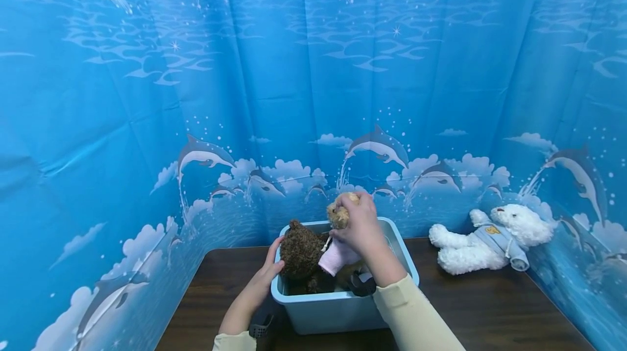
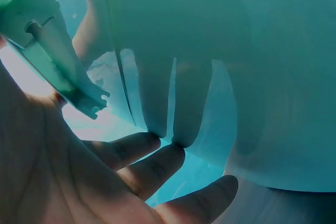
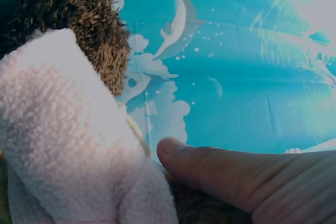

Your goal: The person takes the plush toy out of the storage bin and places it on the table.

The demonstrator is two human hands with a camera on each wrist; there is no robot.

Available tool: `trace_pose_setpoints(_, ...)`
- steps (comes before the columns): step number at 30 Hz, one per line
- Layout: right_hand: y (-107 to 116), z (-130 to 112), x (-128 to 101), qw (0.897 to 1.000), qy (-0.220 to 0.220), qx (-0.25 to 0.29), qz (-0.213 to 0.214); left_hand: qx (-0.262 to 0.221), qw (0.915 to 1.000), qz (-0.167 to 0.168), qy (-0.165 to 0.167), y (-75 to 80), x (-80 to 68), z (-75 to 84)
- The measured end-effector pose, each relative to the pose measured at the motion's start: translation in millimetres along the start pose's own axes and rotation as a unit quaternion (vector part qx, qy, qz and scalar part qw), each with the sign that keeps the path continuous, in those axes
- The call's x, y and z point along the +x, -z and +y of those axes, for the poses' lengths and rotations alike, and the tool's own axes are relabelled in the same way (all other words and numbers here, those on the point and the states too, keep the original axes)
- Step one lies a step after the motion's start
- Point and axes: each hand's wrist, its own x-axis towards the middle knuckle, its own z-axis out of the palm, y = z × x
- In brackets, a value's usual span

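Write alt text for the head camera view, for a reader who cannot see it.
The right hand grips a tan teddy bear in a pink top above a light blue plastic bin on a dark wooden table, while the left hand rests on the bin's rim beside a dark brown plush. A white teddy bear lies to the right, before a dolphin-print backdrop.

Both forearms reach forward in pale yellow sleeves. The left hand (image 1: 268,270) lies lower and nearer, fingers straight and spread. The right hand (image 1: 360,226) is raised farther right, fingers curled.
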Motion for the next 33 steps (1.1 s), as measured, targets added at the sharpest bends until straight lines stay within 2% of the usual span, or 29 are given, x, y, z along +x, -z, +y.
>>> trace_pose_setpoints(11, 1.9, 6.8, -2.0, 1.0, -0.02, -0.005, 0.021, -0.002, 1.0, 0.0, -0.003, 0.3, -0.5, 1.0)
trace_pose_setpoints(21, 6.0, 14.5, -6.0, 0.996, -0.08, 0.023, 0.016, -0.004, 1.0, -0.003, -0.004, 1.6, -0.5, -1.4)
trace_pose_setpoints(26, 7.4, 14.9, -9.0, 0.995, -0.1, 0.017, 0.014, -0.002, 1.0, -0.002, -0.005, 2.1, -0.2, -1.9)
trace_pose_setpoints(33, 11.6, 12.0, -18.7, 0.996, -0.083, 0.009, 0.034, -0.001, 1.0, -0.003, -0.008, 2.3, -0.3, -3.1)
